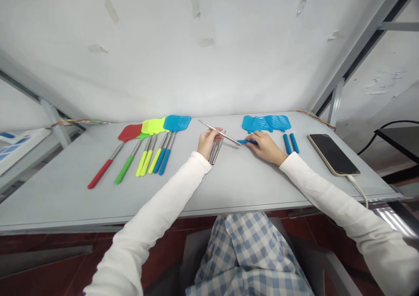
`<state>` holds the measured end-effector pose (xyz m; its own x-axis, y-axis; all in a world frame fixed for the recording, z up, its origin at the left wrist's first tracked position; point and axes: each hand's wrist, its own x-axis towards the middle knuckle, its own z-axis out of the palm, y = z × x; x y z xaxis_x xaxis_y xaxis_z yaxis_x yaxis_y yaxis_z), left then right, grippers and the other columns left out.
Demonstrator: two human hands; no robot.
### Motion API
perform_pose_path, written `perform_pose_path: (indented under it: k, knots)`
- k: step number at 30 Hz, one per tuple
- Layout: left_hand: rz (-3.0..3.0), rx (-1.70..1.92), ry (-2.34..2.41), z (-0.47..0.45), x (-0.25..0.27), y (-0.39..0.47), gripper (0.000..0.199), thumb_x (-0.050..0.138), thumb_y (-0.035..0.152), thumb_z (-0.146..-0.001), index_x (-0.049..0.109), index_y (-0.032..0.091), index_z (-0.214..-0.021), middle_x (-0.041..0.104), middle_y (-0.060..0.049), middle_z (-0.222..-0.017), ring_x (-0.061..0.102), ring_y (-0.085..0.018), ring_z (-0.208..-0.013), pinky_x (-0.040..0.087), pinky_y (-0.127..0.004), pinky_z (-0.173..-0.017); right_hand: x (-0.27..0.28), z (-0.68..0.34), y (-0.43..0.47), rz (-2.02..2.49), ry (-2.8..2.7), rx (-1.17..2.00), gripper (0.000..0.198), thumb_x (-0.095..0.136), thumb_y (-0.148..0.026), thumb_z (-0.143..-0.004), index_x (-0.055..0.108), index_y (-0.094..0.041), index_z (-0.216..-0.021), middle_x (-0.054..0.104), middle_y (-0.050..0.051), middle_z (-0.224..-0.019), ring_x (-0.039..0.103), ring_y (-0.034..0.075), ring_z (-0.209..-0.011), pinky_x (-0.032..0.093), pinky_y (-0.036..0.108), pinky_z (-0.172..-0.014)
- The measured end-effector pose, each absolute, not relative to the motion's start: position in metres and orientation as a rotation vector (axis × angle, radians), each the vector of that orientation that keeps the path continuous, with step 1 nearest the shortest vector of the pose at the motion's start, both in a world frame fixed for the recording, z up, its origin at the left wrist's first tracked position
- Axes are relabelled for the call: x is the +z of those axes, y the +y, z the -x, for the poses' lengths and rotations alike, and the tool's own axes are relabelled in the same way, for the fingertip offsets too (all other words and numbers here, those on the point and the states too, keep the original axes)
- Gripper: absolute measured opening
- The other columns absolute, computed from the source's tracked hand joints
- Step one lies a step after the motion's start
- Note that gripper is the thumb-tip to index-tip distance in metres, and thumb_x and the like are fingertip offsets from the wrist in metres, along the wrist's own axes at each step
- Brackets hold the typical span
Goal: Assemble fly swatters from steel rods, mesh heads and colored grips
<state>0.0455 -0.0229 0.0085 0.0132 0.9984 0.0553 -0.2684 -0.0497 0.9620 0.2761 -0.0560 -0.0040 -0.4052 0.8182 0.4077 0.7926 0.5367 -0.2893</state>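
Observation:
My left hand (208, 141) is closed on a thin silver metal rod (231, 139), held slanting down to the right above the table. My right hand (266, 146) pinches a blue handle sleeve (244, 142), whose left end meets the rod's lower tip; whether the tip is inside it I cannot tell. Under my left hand lie more metal rods (216, 153), partly hidden by it. Beyond my right hand are several blue fly swatter heads (266, 123), overlapping. To its right rest two more blue handle sleeves (290, 143).
At the left lie fly swatters with handles: a red one (104, 168), a green one (126, 166), several yellow ones (146, 160) and blue ones (163, 158). A phone (334, 154) with a white cable lies at the right. A white wall backs the grey table (196, 195).

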Motion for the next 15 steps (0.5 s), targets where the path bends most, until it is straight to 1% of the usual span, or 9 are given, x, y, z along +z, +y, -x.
perform_pose_path:
  k: [2, 5, 10, 15]
  knots:
    - [-0.964, 1.406, 0.938, -0.0452, 0.0077, -0.0227, 0.012, 0.059, 0.021, -0.073, 0.066, 0.013, -0.078, 0.064, -0.002, -0.069, 0.062, -0.01, -0.064, 0.052, -0.027, -0.071, -0.0045, -0.2736, -0.057, 1.278, -2.256, 0.098, 0.025, 0.045, -0.028, -0.095, 0.064, -0.017, -0.109, 0.065, 0.011, -0.105, 0.058, 0.025, -0.097, 0.039, 0.037, -0.086]
    - [-0.913, 1.442, 0.91, -0.0446, 0.0066, -0.0223, 0.01, 0.057, 0.02, -0.072, 0.063, 0.013, -0.076, 0.063, -0.001, -0.069, 0.062, -0.01, -0.064, 0.052, -0.026, -0.071, -0.0039, -0.2727, -0.0571, 1.278, -2.219, 0.112, 0.027, 0.043, -0.027, -0.096, 0.064, -0.017, -0.109, 0.066, 0.012, -0.103, 0.058, 0.025, -0.096, 0.04, 0.037, -0.085]
    - [-0.889, 1.466, 0.929, -0.0432, 0.0072, -0.0223, 0.011, 0.055, 0.021, -0.071, 0.062, 0.014, -0.075, 0.061, 0.0, -0.068, 0.061, -0.009, -0.062, 0.052, -0.025, -0.071, -0.0036, -0.2751, -0.0549, 1.365, -2.158, 0.071, 0.028, 0.041, -0.027, -0.096, 0.065, -0.018, -0.109, 0.066, 0.012, -0.102, 0.057, 0.027, -0.096, 0.04, 0.039, -0.085]
    - [-0.896, 1.43, 0.926, -0.0423, 0.0071, -0.0229, 0.012, 0.055, 0.021, -0.071, 0.062, 0.014, -0.077, 0.062, 0.0, -0.069, 0.063, -0.01, -0.064, 0.052, -0.027, -0.073, -0.0027, -0.2743, -0.0562, 1.334, -2.158, 0.083, 0.029, 0.041, -0.028, -0.097, 0.064, -0.019, -0.11, 0.065, 0.012, -0.102, 0.057, 0.026, -0.096, 0.04, 0.038, -0.085]
